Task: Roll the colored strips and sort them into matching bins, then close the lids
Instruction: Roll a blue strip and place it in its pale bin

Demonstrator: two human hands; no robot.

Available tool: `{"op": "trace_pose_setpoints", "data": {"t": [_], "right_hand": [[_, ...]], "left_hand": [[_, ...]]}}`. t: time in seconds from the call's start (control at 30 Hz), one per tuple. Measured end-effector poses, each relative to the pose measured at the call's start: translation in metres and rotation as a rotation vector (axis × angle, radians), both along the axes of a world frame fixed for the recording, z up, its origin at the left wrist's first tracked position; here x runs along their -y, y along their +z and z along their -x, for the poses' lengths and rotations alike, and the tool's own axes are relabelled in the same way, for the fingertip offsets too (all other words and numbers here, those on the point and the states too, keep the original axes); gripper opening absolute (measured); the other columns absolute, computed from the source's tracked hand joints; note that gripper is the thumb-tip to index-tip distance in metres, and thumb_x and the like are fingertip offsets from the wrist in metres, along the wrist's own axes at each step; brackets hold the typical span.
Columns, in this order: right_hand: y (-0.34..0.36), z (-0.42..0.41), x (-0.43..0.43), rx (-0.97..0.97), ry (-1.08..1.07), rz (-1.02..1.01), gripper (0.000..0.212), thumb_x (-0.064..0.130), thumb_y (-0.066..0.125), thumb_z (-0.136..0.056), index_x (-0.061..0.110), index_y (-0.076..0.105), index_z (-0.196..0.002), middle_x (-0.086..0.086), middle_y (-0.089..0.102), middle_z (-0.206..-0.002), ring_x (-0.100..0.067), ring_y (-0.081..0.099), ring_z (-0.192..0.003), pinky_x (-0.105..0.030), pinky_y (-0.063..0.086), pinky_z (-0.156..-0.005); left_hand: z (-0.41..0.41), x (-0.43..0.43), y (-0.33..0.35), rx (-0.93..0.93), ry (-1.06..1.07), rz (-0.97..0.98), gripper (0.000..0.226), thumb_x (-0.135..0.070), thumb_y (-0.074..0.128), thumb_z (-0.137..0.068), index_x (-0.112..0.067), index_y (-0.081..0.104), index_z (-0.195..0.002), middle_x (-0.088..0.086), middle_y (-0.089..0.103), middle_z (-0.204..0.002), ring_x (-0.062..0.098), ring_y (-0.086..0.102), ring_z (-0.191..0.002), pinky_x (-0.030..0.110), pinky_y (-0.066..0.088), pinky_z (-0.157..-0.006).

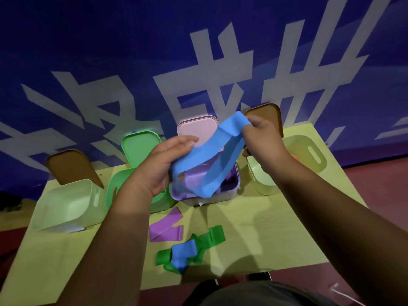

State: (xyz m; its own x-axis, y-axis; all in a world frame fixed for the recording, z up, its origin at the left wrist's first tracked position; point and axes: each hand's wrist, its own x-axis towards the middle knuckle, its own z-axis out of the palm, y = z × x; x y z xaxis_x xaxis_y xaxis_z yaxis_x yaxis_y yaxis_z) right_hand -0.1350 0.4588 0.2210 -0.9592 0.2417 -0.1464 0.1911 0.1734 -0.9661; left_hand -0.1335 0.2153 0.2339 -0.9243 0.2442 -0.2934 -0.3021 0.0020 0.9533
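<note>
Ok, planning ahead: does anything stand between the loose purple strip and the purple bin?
The blue strip, held by the left hand and right hand, hangs over the open purple bin. The purple strip lies uncovered on the table before it.

Dim indoor scene, colours heavy and saturated. Table is brightest area, pale yellow-green, no glare. Light seems to come from above and beyond table's far edge: left hand and right hand over table's far half lit, forearms over near half fall dark. Broad soft shadows on table's near-right part, edges fuzzy. Blue strip slightly smeared. Wall behind table darker, white lettering bowed by wide lens. Table's sides splay outward. Focus soft overall.
</note>
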Motion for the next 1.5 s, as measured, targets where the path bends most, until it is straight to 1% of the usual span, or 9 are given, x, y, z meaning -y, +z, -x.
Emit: {"op": "trace_pose_setpoints", "data": {"t": [0.1,0.17,0.23,0.4,0.57,0.7,0.87,1.07,1.5], "right_hand": [[0.01,-0.003,0.003,-0.041,0.05,-0.032,0.028,0.019,0.046,-0.103,0.015,0.074,-0.104,-0.021,0.069,-0.099,-0.019,0.057,-0.072,-0.035,0.053,-0.058],[0.019,-0.006,0.006,-0.071,0.096,-0.048,0.029,0.03,0.05,-0.104,0.014,0.075,-0.101,-0.022,0.068,-0.099,-0.02,0.055,-0.073,-0.038,0.048,-0.063],[0.025,-0.009,0.008,-0.088,0.134,-0.07,0.027,0.029,0.051,-0.103,0.015,0.074,-0.099,-0.017,0.07,-0.095,-0.019,0.056,-0.075,-0.038,0.047,-0.066],[0.044,-0.019,0.003,-0.062,0.191,-0.115,0.026,0.008,0.048,-0.092,0.024,0.064,-0.079,0.016,0.054,-0.057,-0.002,0.047,-0.057,-0.02,0.038,-0.054],[0.056,-0.025,-0.006,-0.035,0.183,-0.117,0.022,0.012,0.049,-0.094,0.018,0.07,-0.091,0.003,0.061,-0.074,-0.013,0.051,-0.065,-0.027,0.041,-0.059],[0.056,-0.026,-0.017,-0.04,0.143,-0.109,0.025,0.011,0.05,-0.096,0.015,0.075,-0.097,0.001,0.058,-0.069,-0.005,0.046,-0.05,-0.023,0.041,-0.053],[0.052,-0.025,-0.026,-0.004,0.173,-0.076,0.023,0.014,0.053,-0.1,0.016,0.076,-0.099,-0.018,0.073,-0.093,-0.021,0.06,-0.074,-0.035,0.048,-0.068],[0.045,-0.026,-0.03,0.019,0.223,-0.073,0.016,0.017,0.06,-0.101,0.017,0.076,-0.098,-0.01,0.074,-0.096,-0.018,0.062,-0.08,-0.034,0.048,-0.07],[0.073,-0.031,-0.036,-0.052,0.452,-0.074,0.049,0.0,0.055,-0.098,0.046,0.071,-0.105,0.023,0.07,-0.098,-0.008,0.067,-0.102,-0.034,0.06,-0.09]], "left_hand": [[-0.009,-0.008,-0.005,-0.008,-0.142,0.219,0.037,-0.044,0.074,-0.097,-0.017,0.076,-0.122,0.004,0.079,-0.115,0.018,0.072,-0.099,0.032,0.054,-0.087],[-0.014,-0.019,-0.001,-0.004,-0.196,0.341,0.033,-0.05,0.07,-0.1,-0.022,0.074,-0.118,-0.005,0.08,-0.101,0.01,0.071,-0.085,0.026,0.052,-0.079],[-0.018,-0.031,0.005,-0.022,-0.213,0.429,0.027,-0.048,0.068,-0.103,-0.022,0.073,-0.111,-0.011,0.075,-0.083,0.005,0.067,-0.072,0.02,0.052,-0.069],[-0.023,-0.047,0.009,-0.197,-0.175,0.466,0.017,-0.035,0.076,-0.1,-0.023,0.076,-0.111,-0.002,0.079,-0.105,0.011,0.07,-0.096,0.04,0.057,-0.097],[-0.028,-0.06,0.021,-0.364,-0.078,0.285,0.023,0.0,0.077,-0.095,-0.01,0.074,-0.116,0.0,0.08,-0.107,0.013,0.074,-0.103,0.027,0.059,-0.098],[-0.032,-0.069,0.032,-0.424,-0.006,0.27,0.034,0.005,0.079,-0.091,-0.016,0.069,-0.115,0.003,0.08,-0.103,0.016,0.075,-0.097,0.028,0.059,-0.091],[-0.037,-0.079,0.047,-0.53,-0.022,0.258,0.046,0.007,0.079,-0.091,-0.027,0.071,-0.12,0.005,0.077,-0.106,0.03,0.073,-0.105,0.038,0.063,-0.095],[-0.045,-0.081,0.064,-0.608,0.007,0.37,0.02,0.0,0.078,-0.094,-0.018,0.083,-0.101,-0.012,0.08,-0.1,0.003,0.074,-0.093,0.018,0.058,-0.081],[-0.032,-0.077,0.078,-0.696,0.098,0.529,0.021,-0.018,0.083,-0.094,-0.038,0.084,-0.1,-0.012,0.072,-0.104,0.01,0.069,-0.097,0.027,0.061,-0.086]]}}
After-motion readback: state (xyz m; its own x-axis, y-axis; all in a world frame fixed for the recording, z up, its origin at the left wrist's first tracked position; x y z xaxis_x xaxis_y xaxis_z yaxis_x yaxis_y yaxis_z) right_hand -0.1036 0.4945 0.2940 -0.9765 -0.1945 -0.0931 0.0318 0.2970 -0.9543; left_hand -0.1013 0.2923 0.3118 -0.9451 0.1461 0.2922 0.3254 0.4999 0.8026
